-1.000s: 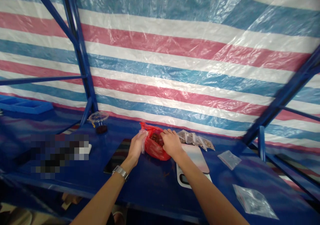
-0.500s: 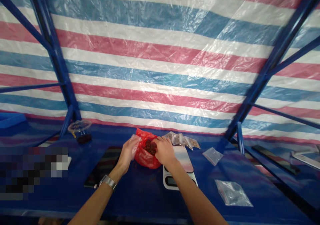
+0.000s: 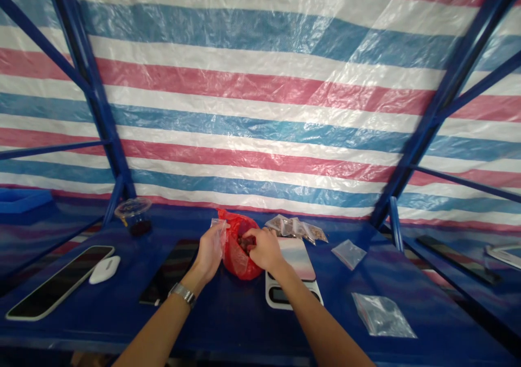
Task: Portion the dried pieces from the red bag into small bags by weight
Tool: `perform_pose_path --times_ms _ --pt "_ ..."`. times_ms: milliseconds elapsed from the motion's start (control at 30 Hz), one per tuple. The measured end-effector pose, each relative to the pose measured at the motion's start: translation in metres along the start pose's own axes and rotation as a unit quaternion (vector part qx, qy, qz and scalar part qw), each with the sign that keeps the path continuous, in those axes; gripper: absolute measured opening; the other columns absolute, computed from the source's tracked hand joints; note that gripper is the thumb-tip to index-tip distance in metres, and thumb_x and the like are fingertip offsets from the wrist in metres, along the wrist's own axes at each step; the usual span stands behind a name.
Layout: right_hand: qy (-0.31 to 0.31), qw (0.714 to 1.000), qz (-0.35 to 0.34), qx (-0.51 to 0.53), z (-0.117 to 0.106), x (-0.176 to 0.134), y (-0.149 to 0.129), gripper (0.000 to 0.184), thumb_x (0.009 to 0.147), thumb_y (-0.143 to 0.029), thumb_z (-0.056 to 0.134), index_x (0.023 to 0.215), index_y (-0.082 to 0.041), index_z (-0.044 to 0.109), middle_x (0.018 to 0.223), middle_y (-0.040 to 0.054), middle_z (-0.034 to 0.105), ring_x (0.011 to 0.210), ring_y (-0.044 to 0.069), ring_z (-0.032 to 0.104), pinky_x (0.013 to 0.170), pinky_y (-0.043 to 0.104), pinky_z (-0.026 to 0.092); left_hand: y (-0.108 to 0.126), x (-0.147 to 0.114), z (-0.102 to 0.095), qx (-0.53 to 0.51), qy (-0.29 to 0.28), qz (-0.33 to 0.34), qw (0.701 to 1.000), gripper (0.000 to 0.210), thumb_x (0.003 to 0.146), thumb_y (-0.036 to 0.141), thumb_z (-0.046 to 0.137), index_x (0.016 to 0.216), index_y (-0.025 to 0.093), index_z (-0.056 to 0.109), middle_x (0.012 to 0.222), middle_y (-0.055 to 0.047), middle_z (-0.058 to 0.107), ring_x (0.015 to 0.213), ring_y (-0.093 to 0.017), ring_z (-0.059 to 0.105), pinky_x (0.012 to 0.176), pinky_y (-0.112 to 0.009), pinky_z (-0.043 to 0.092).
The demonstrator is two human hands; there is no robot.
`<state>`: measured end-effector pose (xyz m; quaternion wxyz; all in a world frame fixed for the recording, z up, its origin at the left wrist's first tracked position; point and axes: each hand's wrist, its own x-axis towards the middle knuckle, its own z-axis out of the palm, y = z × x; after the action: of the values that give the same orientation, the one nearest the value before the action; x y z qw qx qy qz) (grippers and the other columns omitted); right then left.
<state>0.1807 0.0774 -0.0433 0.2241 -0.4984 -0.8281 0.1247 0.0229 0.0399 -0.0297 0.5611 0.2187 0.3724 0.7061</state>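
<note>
My left hand (image 3: 209,250) is closed around a small clear plastic bag (image 3: 221,235) at the left edge of a red plastic bag (image 3: 243,266). The red bag stands open on the table with small dark brown pieces (image 3: 245,242) inside. My right hand (image 3: 265,250) reaches into its mouth from the right, with bent fingers closed among the pieces. How many it grips is hidden. Under my right wrist lies a white kitchen scale (image 3: 299,261), its display (image 3: 279,295) partly covered by the forearm.
Several filled clear bags (image 3: 295,227) lie behind the scale. Flat clear bags (image 3: 349,254) and a bag stack (image 3: 382,315) are to the right. On the left are a black tablet (image 3: 166,274), a phone (image 3: 61,283), a white earbud case (image 3: 105,269) and a plastic cup (image 3: 136,217).
My right fingers have shifted slightly within the red bag and curled around the brown pieces. The left hand still holds the clear bag. The view has tilted up slightly.
</note>
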Motion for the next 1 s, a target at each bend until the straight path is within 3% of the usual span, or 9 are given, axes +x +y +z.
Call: perform_pose_path --times_ms 133,233,367,433,533,600,700,867,1000 --pt "-0.002 1.000 -0.026 0.000 -0.001 -0.002 -0.001 0.039 0.073 -0.007 0.063 0.105 -0.027 0.077 0.108 0.0021 0.078 0.109 0.027 0.063 0.101 0.041 0.036 0.003 -0.003 0.001 -0.004 -0.005 -0.025 1.000 0.005 0.078 0.015 0.066 0.079 0.015 0.071 0.076 -0.002 0.072 0.066 -0.014 0.066 0.062 -0.022 0.053" --pt "0.012 1.000 0.008 0.010 0.001 -0.003 -0.004 0.040 0.075 -0.009 0.065 0.109 -0.027 0.076 0.106 0.0028 0.078 0.108 0.028 0.062 0.097 0.041 0.038 0.005 0.000 -0.003 0.008 -0.016 -0.017 1.000 0.006 0.079 0.019 0.067 0.080 0.015 0.071 0.079 -0.003 0.072 0.070 -0.015 0.066 0.067 -0.023 0.053" --pt "0.042 0.997 0.047 0.045 0.004 -0.003 -0.004 0.050 0.078 -0.010 0.066 0.124 -0.030 0.072 0.118 0.0020 0.075 0.113 0.030 0.060 0.097 0.042 0.040 0.011 0.006 -0.019 0.166 -0.051 0.084 0.981 0.020 0.078 0.035 0.072 0.085 0.017 0.073 0.087 -0.006 0.072 0.083 -0.021 0.066 0.081 -0.032 0.053" --pt "0.049 0.995 0.051 0.070 0.005 -0.004 -0.001 0.045 0.081 -0.012 0.066 0.122 -0.031 0.073 0.120 0.0017 0.075 0.117 0.030 0.059 0.101 0.044 0.040 0.014 0.008 -0.028 0.322 -0.054 0.182 0.928 0.024 0.078 0.041 0.074 0.089 0.019 0.075 0.096 -0.007 0.071 0.097 -0.026 0.065 0.096 -0.039 0.050" --pt "0.054 0.988 0.039 0.142 0.005 -0.006 0.008 0.034 0.084 -0.015 0.067 0.114 -0.028 0.075 0.113 0.0023 0.077 0.113 0.027 0.064 0.104 0.044 0.044 0.016 0.006 -0.037 0.498 -0.024 0.311 0.809 0.024 0.082 0.038 0.071 0.099 0.022 0.075 0.112 -0.009 0.065 0.116 -0.029 0.057 0.114 -0.047 0.039" --pt "0.068 0.975 0.021 0.210 0.004 -0.005 0.012 0.031 0.085 -0.017 0.066 0.113 -0.025 0.074 0.111 0.0030 0.077 0.108 0.024 0.068 0.103 0.042 0.047 0.016 0.003 -0.038 0.554 -0.026 0.361 0.749 0.026 0.086 0.033 0.067 0.109 0.024 0.073 0.120 -0.009 0.062 0.121 -0.030 0.054 0.116 -0.049 0.038" --pt "0.097 0.954 -0.007 0.285 -0.001 -0.003 0.014 0.025 0.087 -0.021 0.064 0.110 -0.022 0.073 0.112 0.0046 0.077 0.106 0.023 0.070 0.101 0.039 0.049 0.013 -0.003 -0.034 0.601 -0.031 0.411 0.685 0.033 0.089 0.027 0.063 0.121 0.026 0.069 0.132 -0.011 0.055 0.129 -0.032 0.048 0.116 -0.051 0.039" --pt "0.134 0.953 -0.030 0.271 -0.019 -0.002 0.003 0.031 0.087 -0.020 0.065 0.117 -0.023 0.072 0.116 0.0055 0.076 0.102 0.024 0.066 0.095 0.040 0.049 0.004 -0.010 -0.019 0.658 0.006 0.411 0.631 0.040 0.089 0.023 0.061 0.128 0.026 0.067 0.136 -0.013 0.049 0.127 -0.035 0.044 0.108 -0.054 0.042" --pt "0.132 0.973 -0.102 0.157 -0.030 -0.008 -0.007 0.036 0.086 -0.011 0.063 0.116 -0.026 0.073 0.116 0.0041 0.073 0.106 0.025 0.059 0.100 0.043 0.044 -0.003 -0.013 -0.009 0.678 -0.059 0.378 0.627 0.040 0.093 0.020 0.053 0.132 0.025 0.062 0.132 -0.012 0.059 0.123 -0.034 0.046 0.104 -0.052 0.041"
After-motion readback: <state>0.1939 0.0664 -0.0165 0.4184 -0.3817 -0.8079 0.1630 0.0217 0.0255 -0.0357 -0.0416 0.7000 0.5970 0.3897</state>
